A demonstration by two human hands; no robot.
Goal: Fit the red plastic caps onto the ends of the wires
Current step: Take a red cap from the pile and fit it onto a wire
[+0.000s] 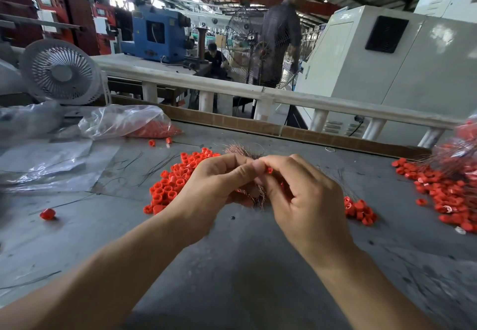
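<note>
Red plastic caps (171, 183) lie heaped on the grey table (245, 265) left of centre, and one cap (269, 170) sits pinched at my right hand's (304, 200) fingertips in the middle of the frame. My left hand (219, 187) is curled round a bundle of thin coppery wires (242, 152), whose frayed ends bristle out above the knuckles and below the palm. Both hands are closed on their loads, thumbs meeting just beside the cap.

I judge the caps to be light, rigid little cylinders, hollow and open at one end, smooth and slightly glossy, so likely to squirt out of a loose pinch; best held by the side wall with the open mouth facing the wire. The wires look hair-fine, springy and easily bent, so I would grip one close to its tip, otherwise it may buckle before it seats. Whether a wire end is in the cap now I cannot tell; my fingers hide the joint.

At the right edge of the frame a second spread of finished pieces (449, 195) shows caps with wires trailing from them. In the upper left a clear, crinkled plastic bag (121, 120) holds more caps, and a white fan (60, 71) stands behind it
</note>
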